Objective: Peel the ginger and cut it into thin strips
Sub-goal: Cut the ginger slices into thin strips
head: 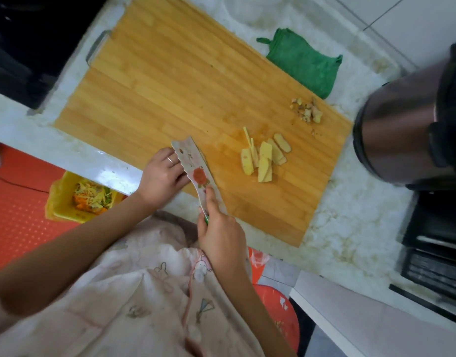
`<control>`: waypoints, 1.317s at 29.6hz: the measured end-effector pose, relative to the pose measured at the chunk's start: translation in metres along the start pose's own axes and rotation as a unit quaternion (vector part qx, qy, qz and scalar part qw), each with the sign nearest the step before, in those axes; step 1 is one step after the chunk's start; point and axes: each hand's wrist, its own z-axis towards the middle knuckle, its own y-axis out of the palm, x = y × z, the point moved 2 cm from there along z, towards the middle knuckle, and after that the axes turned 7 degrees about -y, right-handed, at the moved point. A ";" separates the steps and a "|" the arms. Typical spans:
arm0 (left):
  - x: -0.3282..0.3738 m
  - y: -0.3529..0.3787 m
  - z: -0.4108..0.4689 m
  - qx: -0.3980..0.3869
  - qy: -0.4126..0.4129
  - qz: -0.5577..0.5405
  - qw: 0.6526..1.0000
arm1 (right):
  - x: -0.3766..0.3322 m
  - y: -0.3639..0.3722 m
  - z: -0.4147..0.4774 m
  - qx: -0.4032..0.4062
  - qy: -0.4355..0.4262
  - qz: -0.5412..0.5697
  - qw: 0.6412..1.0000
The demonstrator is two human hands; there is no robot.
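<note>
Pale marbled countertop (350,228) filling the view, orange floor off to the left below its edge. Carrying a big bamboo cutting board (157,86), set at a slant and taking up most of the top. Off the board's right corner, a dark steel pot (402,130), close to the lens and blurred. Beyond the far edge, a crumpled green cloth (301,63) on the stone. Down on the floor, a yellow bin (59,199) lined with a bag, holding shredded vegetable scraps.

At the board's near edge, a knife (196,166), white rose-printed blade turned flat toward the camera. Right hand (221,235) wrapped round the green handle, forefinger stretched out along the blade. Left hand (161,175), ring on one finger, fingers bent against the blade. Pinching or just touching, impossible to say.

Further right on the board, well clear of both hands, peeled ginger slices (263,158) in a loose overlapping heap, a couple of thin strips at its far side. Near the board's right corner, a small pile of ginger peelings (308,112).
</note>
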 end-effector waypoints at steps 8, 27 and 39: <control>0.001 -0.003 0.003 0.005 -0.007 0.005 1.000 | 0.001 0.005 0.002 0.003 0.016 -0.009 1.000; -0.005 -0.002 0.004 0.039 0.023 0.003 0.999 | 0.003 0.006 0.016 -0.014 0.016 -0.048 0.999; -0.005 -0.001 0.002 0.040 -0.016 0.008 0.999 | -0.002 0.013 0.036 0.014 0.014 -0.062 0.998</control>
